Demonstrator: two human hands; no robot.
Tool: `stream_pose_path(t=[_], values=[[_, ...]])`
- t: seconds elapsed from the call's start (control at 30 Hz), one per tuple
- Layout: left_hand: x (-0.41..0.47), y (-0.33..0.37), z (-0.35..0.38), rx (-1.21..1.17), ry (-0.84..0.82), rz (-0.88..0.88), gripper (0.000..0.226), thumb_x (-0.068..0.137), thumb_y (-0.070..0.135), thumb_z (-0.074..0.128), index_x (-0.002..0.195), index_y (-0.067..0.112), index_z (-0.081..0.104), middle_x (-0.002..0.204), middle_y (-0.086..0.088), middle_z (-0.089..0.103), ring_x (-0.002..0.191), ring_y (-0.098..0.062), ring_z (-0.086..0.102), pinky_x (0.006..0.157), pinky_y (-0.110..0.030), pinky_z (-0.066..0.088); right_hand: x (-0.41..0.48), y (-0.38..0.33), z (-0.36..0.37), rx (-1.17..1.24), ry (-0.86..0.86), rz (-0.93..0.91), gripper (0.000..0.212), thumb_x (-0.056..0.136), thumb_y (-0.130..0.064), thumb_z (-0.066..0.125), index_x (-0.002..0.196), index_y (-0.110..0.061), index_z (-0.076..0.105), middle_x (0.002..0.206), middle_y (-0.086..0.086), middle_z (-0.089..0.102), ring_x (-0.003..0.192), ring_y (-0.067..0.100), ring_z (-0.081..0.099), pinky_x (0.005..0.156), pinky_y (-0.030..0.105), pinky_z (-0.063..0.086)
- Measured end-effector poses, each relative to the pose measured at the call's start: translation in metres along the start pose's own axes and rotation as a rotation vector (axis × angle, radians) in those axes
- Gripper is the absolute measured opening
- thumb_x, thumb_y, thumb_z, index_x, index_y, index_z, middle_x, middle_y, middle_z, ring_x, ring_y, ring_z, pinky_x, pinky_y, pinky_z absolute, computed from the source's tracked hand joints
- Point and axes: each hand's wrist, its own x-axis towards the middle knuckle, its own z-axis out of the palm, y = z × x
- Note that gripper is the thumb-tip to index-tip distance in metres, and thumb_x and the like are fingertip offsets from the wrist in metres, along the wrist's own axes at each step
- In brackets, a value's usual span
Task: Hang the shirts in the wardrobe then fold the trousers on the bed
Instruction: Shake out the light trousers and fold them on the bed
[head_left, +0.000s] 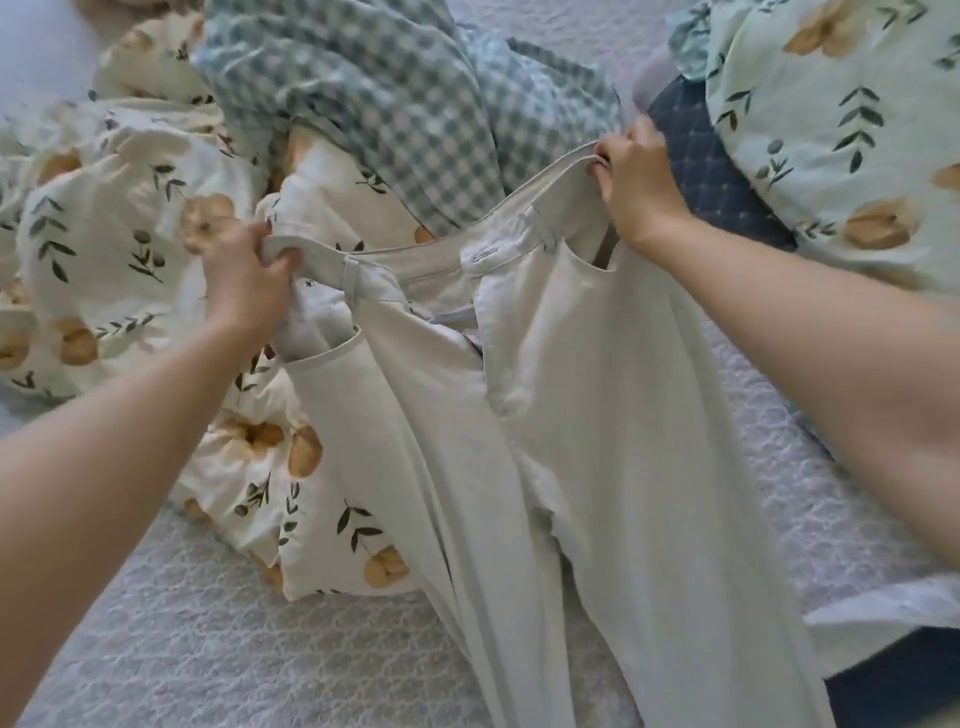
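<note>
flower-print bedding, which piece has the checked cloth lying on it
The cream cover on the left: the blue checked cloth drapes over its top. The pale green pillow at upper right has none on it.

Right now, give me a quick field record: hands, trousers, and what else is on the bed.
left hand: grips one end of the waistband
right hand: grips the other end
trousers: pale, held up by the waistband, fly open, not yet folded
bed: pale textured cover
also on bed: floral bedding, blue checked fabric
</note>
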Motion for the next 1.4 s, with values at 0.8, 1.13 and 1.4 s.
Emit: stream_pose_path(t=[0.8, 1.13, 1.4], values=[[-0.013, -0.025, 0.04, 0.235, 0.19, 0.011, 0.037, 0.085, 0.036, 0.055, 0.11, 0.011, 0.066, 0.112, -0.018, 0.062, 0.115, -0.038, 0.048, 0.096, -0.046, 0.039, -0.054, 0.075, 0.105, 0.567, -0.275, 0.669, 0.096, 0.073, -0.07, 0.064, 0.14, -0.009, 0.03, 0.141, 0.013, 0.046, 0.129, 0.033, 0.046, 0.107, 0.046, 0.037], [0.001, 0.06, 0.048, 0.602, -0.527, 0.192, 0.061, 0.077, 0.082, 0.045, 0.075, 0.025, 0.064, 0.07, -0.004, 0.064, 0.066, -0.022, 0.059, 0.059, -0.031, 0.046, -0.076, 0.072, 0.095, 0.798, -0.177, 0.58, 0.03, 0.089, -0.043, 0.063, 0.102, -0.016, 0.056, 0.102, 0.002, 0.063, 0.099, 0.021, 0.061, 0.085, 0.032, 0.048], [0.008, 0.1, 0.07, 0.034, -0.502, 0.319, 0.016, 0.082, -0.001, 0.072, 0.087, 0.013, 0.074, 0.088, -0.002, 0.074, 0.067, 0.005, 0.063, 0.07, -0.007, 0.048, -0.084, 0.065, 0.077, 0.826, -0.167, 0.492, 0.014, 0.096, -0.03, 0.058, 0.09, -0.018, 0.054, 0.079, -0.008, 0.053, 0.069, 0.002, 0.05, 0.056, 0.011, 0.04]])
